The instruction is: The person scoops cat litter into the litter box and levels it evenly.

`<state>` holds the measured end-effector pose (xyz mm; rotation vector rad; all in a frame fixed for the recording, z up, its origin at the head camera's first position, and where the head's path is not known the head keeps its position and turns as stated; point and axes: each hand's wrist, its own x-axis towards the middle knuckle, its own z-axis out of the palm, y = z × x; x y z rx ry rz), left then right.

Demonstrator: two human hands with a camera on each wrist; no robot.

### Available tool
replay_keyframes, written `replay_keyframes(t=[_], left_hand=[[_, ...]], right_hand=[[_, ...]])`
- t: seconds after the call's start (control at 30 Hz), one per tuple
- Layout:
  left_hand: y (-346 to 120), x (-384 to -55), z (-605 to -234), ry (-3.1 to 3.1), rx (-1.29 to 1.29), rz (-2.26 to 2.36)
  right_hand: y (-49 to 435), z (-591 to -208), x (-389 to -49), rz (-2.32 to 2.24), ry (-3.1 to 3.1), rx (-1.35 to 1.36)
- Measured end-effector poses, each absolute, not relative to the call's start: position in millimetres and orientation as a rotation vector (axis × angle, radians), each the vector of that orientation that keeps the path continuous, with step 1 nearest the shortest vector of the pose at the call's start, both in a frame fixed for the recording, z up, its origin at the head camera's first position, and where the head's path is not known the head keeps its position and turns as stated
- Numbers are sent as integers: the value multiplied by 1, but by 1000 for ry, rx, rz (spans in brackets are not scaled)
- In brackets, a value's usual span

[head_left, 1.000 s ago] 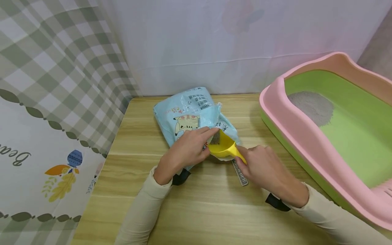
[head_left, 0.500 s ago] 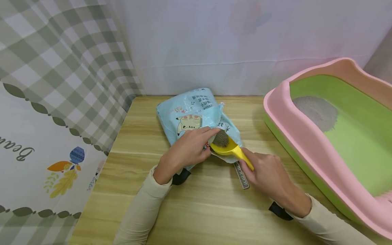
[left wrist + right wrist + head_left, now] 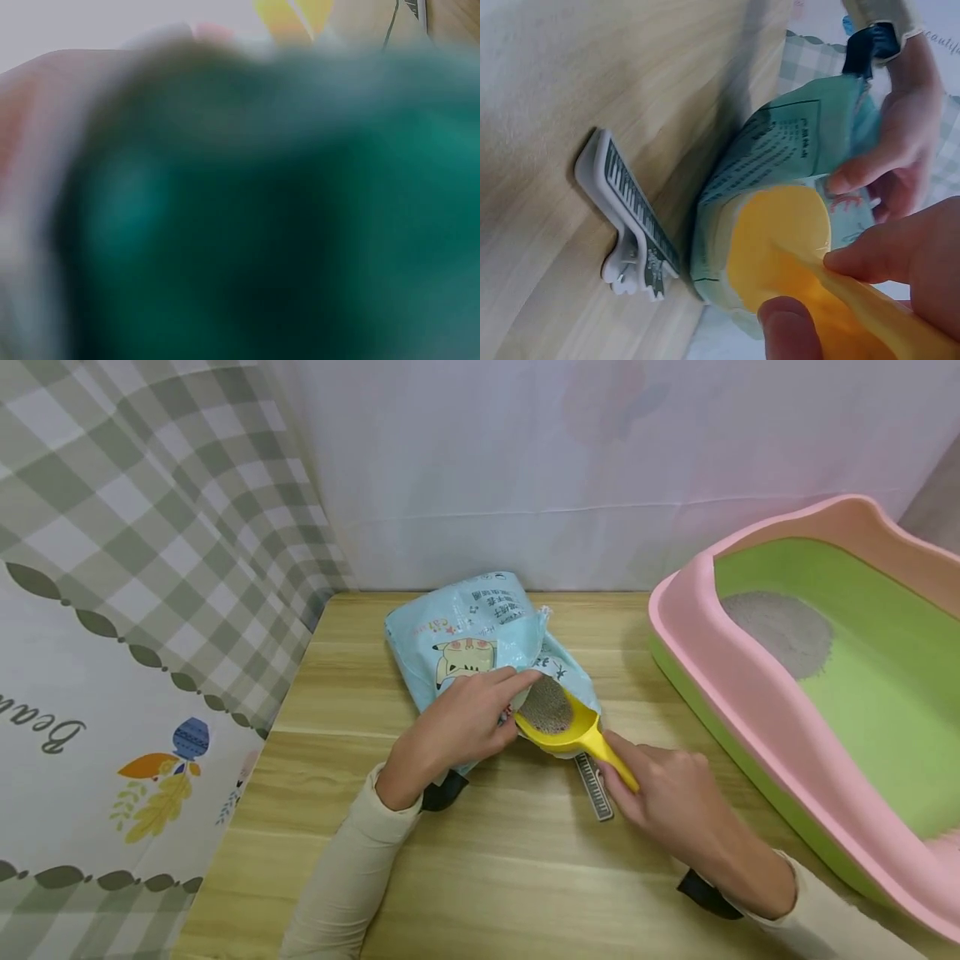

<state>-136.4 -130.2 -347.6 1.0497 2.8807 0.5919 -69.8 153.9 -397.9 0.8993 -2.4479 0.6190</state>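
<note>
A light-blue bag of cat litter (image 3: pixel 465 618) with a cartoon print lies on the wooden table, its mouth toward me. My left hand (image 3: pixel 457 718) pinches the edge of that mouth between thumb and fingers. In the bag's opening sits a yellow scoop (image 3: pixel 558 739), heaped with grey-brown litter (image 3: pixel 545 703). My right hand (image 3: pixel 682 802) grips the scoop by its handle. The right wrist view shows the scoop's yellow underside (image 3: pixel 780 232) inside the opening, with the left thumb (image 3: pixel 862 171) on the bag's edge. Blurred green fills most of the left wrist view.
A pink-rimmed green litter box (image 3: pixel 757 693) stands at the right, with a pile of grey litter (image 3: pixel 780 631) inside. A grey-and-white bag clip (image 3: pixel 626 210) lies on the table (image 3: pixel 495 877) just in front of the bag. Behind the table hangs a white cloth (image 3: pixel 487 477).
The scoop has drawn back toward me and to the right, partly out of the bag, and more litter shows in it. My left hand stays on the bag's edge.
</note>
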Motion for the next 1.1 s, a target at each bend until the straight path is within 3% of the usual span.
replay_keyframes(t=[1.1], left_hand=[[-125,-135,-346,2852,1028,535]], right_hand=[[197,-383,-6,540,-2408,828]])
